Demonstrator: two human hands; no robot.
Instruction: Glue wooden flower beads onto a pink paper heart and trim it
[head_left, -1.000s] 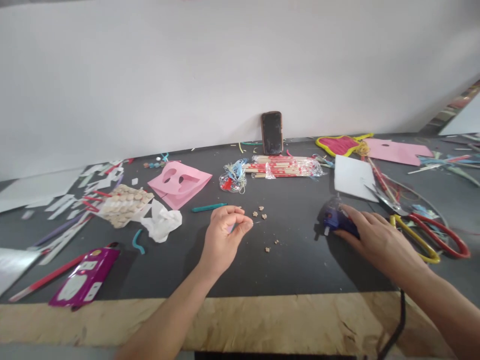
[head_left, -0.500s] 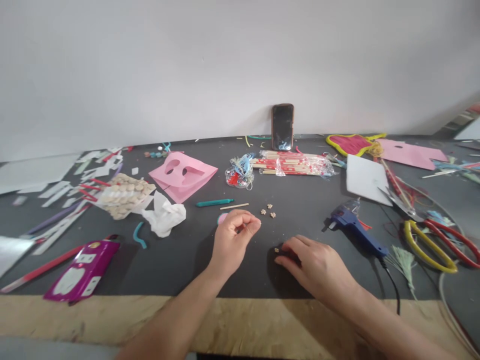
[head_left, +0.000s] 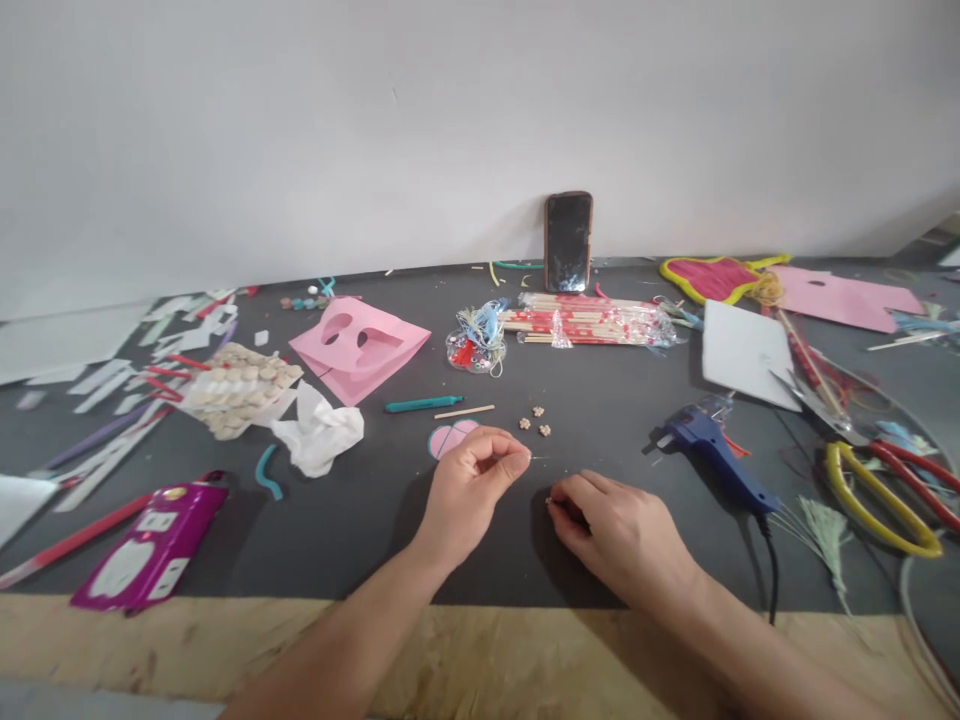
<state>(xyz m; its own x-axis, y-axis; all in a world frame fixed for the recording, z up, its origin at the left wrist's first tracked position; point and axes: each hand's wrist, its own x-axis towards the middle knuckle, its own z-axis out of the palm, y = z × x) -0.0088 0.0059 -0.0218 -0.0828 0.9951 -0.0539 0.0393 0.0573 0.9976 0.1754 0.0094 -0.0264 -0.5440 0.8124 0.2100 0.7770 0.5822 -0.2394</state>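
The left hand [head_left: 471, 495] is held just above the dark table [head_left: 495, 570], its thumb and forefinger pressed together at the tips and the other fingers curled in behind. A fine pale strand [head_left: 538, 458] shows at those tips – too thin to tell whether it is pinched there. The right hand [head_left: 626, 535] is low over the table, its fingers bent and its thumb and forefinger drawn close about a tiny pale bead [head_left: 549, 500]. The bead sits right at the fingertips; whether it is gripped or only touched, I cannot tell. The two hands are near each other but apart.

Just beyond them, three small flower-shaped beads [head_left: 545, 430] lie in a loose cluster on the table. A pink paper piece [head_left: 444, 440] with dark outlines is partly hidden behind the left hand. Past it lie a thin wooden stick [head_left: 464, 411] and a teal pen [head_left: 424, 404], end near end. The blue glue gun [head_left: 709, 458] lies on its side to the right of the right hand – untouched, its nozzle pointing left.
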